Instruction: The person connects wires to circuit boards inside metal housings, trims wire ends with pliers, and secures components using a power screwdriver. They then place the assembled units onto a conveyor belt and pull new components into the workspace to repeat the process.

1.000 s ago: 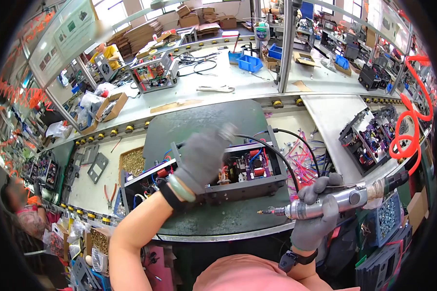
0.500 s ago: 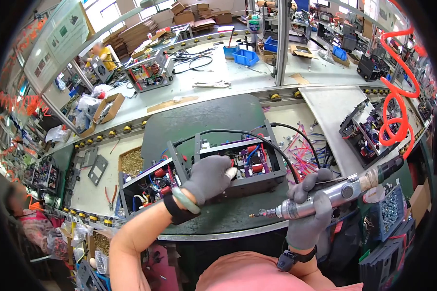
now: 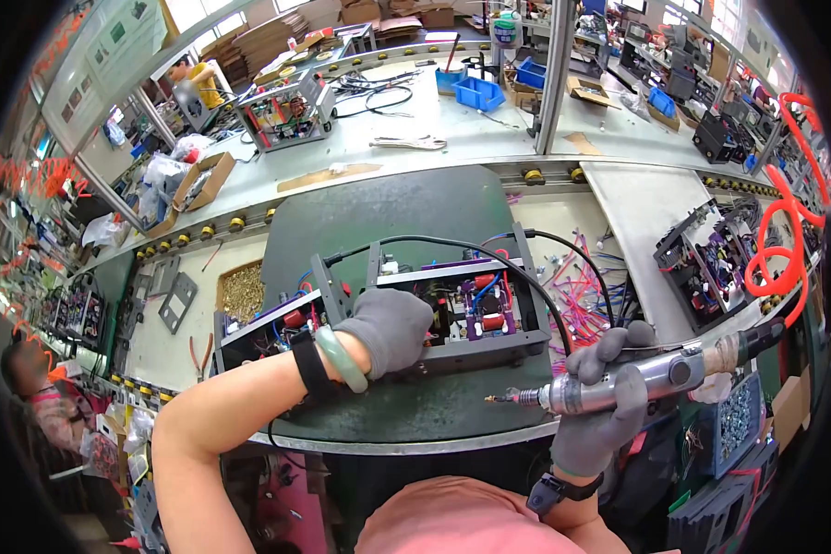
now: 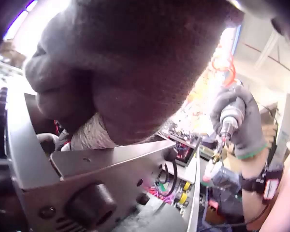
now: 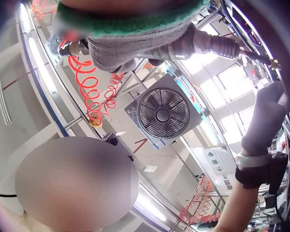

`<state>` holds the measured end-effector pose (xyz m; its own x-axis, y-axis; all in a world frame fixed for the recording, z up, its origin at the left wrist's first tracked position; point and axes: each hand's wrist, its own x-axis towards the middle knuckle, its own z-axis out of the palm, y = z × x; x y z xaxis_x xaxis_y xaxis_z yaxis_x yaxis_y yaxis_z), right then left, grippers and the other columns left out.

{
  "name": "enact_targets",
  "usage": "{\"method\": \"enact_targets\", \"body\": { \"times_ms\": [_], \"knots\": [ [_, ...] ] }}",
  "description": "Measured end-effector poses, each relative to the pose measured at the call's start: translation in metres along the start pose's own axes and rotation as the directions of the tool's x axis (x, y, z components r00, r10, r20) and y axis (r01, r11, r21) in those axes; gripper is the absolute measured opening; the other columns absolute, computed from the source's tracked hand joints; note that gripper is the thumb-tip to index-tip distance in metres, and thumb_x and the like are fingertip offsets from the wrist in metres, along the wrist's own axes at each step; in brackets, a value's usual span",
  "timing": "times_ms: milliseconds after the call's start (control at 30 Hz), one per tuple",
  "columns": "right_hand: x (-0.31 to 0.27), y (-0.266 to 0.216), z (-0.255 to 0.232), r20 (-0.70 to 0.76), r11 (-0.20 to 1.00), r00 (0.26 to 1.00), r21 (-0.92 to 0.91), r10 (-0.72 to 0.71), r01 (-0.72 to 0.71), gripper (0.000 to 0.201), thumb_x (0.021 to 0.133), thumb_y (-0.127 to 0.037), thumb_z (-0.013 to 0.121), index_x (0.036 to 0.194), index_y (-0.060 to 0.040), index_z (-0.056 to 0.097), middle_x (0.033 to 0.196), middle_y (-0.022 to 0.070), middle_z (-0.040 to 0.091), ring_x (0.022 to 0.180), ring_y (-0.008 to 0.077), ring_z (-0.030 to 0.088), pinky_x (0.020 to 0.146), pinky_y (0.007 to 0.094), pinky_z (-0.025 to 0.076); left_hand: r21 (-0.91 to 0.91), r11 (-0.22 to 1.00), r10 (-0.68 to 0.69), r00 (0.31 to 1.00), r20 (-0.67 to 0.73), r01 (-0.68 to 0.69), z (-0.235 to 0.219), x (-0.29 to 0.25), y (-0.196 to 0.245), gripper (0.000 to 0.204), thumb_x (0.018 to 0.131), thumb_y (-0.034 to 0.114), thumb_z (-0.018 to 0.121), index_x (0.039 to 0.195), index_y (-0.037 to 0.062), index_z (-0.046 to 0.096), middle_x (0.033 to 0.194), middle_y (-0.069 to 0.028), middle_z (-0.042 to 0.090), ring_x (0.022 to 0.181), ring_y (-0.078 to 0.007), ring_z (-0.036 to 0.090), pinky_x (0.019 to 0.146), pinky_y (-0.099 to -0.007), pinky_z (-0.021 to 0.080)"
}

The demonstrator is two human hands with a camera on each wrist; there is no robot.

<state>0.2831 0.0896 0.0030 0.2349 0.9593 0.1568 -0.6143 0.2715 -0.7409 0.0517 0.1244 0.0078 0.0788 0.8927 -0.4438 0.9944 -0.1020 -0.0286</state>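
Note:
My gloved left hand reaches, fingers curled, into a black open-topped metal case on the green mat. In the left wrist view, the left hand bends down behind the front panel, which carries a black knob; I cannot tell what its fingertips pinch. Red and purple circuit parts fill the case. At the right, my gloved right hand grips a silver air screwdriver, its bit pointing left, short of the case. A second open case stands left of the first.
A black cable arches over the cases. Pink wires lie to the right, beside a metal plate. A box of brass screws and pliers are at the left. A red coiled hose hangs at the right.
My left hand has come down from above the cases into the front of the right-hand one and shifted slightly left. The right hand keeps its grip on the air screwdriver.

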Motion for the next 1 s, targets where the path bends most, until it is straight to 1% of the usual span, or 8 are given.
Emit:
{"method": "enact_targets", "body": {
  "times_ms": [100, 167, 333, 467, 700, 833, 900, 1000],
  "knots": [
    [0.012, 0.005, 0.002, 0.082, 1.0, 0.996, 0.0, -0.026, 0.026, 0.049, 0.079, -0.022, 0.055, 0.124, -0.0055, 0.049, 0.094, 0.0057, 0.054, 0.072, 0.013, 0.053, 0.071, 0.0346, 0.047, -0.11, 0.994, 0.001, 0.999, 0.041, 0.004, 0.0, 0.004, -0.009, 0.02, 0.081, 0.019, 0.061, 0.086, 0.0043, 0.073, 0.082, -0.0171, 0.069, 0.082, -0.0359, 0.069, 0.073, -0.0451, 0.054],
    [0.019, 0.008, 0.009, 0.132, 0.998, 0.99, 0.059, -0.047, 0.04, 0.05, 0.079, -0.021, 0.056, 0.125, -0.0054, 0.049, 0.095, 0.006, 0.054, 0.072, 0.0133, 0.053, 0.07, 0.0344, 0.047, -0.35, 0.937, 0.024, 0.997, 0.078, 0.005, -0.004, 0.004, -0.012, 0.02, 0.08, 0.021, 0.062, 0.085, 0.0053, 0.074, 0.076, -0.0176, 0.068, 0.078, -0.0349, 0.068, 0.072, -0.0434, 0.053],
    [0.038, 0.032, 0.019, 0.246, 0.992, 0.965, 0.106, -0.096, 0.072, 0.051, 0.078, -0.016, 0.058, 0.128, -0.0074, 0.051, 0.096, 0.0066, 0.055, 0.074, 0.0149, 0.056, 0.073, 0.0379, 0.049, -0.423, 0.905, 0.004, 0.996, 0.092, 0.036, -0.002, 0.007, -0.01, 0.019, 0.078, 0.022, 0.065, 0.082, 0.0061, 0.074, 0.073, -0.0176, 0.067, 0.075, -0.0341, 0.067, 0.072, -0.0418, 0.052],
    [0.037, 0.049, 0.025, 0.212, 0.998, 0.977, 0.057, -0.025, 0.013, 0.053, 0.076, -0.016, 0.06, 0.128, -0.0081, 0.051, 0.094, 0.0061, 0.055, 0.074, 0.0157, 0.057, 0.074, 0.04, 0.05, -0.447, 0.894, -0.007, 0.996, 0.085, 0.044, 0.0, 0.012, -0.011, 0.019, 0.078, 0.022, 0.066, 0.082, 0.0058, 0.074, 0.074, -0.0177, 0.068, 0.075, -0.0338, 0.067, 0.072, -0.042, 0.052],
    [0.039, 0.062, 0.019, 0.252, 0.996, 0.967, 0.09, -0.031, 0.009, 0.051, 0.078, -0.013, 0.06, 0.128, -0.0084, 0.052, 0.098, 0.0062, 0.055, 0.076, 0.0155, 0.056, 0.076, 0.0404, 0.05, -0.586, 0.81, -0.004, 0.999, 0.037, 0.025, 0.013, 0.018, -0.009, 0.022, 0.078, 0.024, 0.068, 0.087, 0.005, 0.075, 0.076, -0.0185, 0.068, 0.078, -0.0344, 0.068, 0.074, -0.0411, 0.053],
    [0.036, 0.071, 0.024, 0.292, 0.994, 0.956, 0.09, 0.033, -0.062, 0.045, 0.082, -0.007, 0.058, 0.126, -0.0096, 0.051, 0.099, 0.0054, 0.054, 0.081, 0.0143, 0.054, 0.074, 0.0369, 0.05, -0.53, 0.847, -0.044, 0.999, 0.025, 0.05, 0.014, 0.017, -0.004, 0.022, 0.078, 0.024, 0.069, 0.088, 0.005, 0.075, 0.077, -0.019, 0.068, 0.079, -0.0343, 0.069, 0.074, -0.0409, 0.054],
    [0.033, 0.071, 0.026, 0.3, 0.974, 0.931, 0.029, 0.207, -0.226, 0.041, 0.081, -0.002, 0.057, 0.121, -0.01, 0.05, 0.099, 0.0048, 0.054, 0.081, 0.0133, 0.053, 0.072, 0.031, 0.05, -0.499, 0.866, -0.024, 0.999, 0.04, 0.04, 0.011, 0.018, -0.005, 0.023, 0.078, 0.024, 0.069, 0.086, 0.0041, 0.075, 0.077, -0.0192, 0.068, 0.078, -0.0347, 0.068, 0.074, -0.0415, 0.053],
    [0.038, 0.081, 0.019, 0.394, 0.962, 0.879, -0.062, 0.269, -0.266, 0.036, 0.083, -0.001, 0.057, 0.117, -0.009, 0.05, 0.101, 0.0048, 0.053, 0.087, 0.0126, 0.053, 0.072, 0.0287, 0.05, -0.48, 0.877, -0.003, 0.999, 0.037, 0.021, 0.009, 0.019, -0.006, 0.024, 0.078, 0.025, 0.069, 0.085, 0.0034, 0.074, 0.075, -0.02, 0.068, 0.077, -0.0356, 0.068, 0.074, -0.042, 0.053]
  ]
}}
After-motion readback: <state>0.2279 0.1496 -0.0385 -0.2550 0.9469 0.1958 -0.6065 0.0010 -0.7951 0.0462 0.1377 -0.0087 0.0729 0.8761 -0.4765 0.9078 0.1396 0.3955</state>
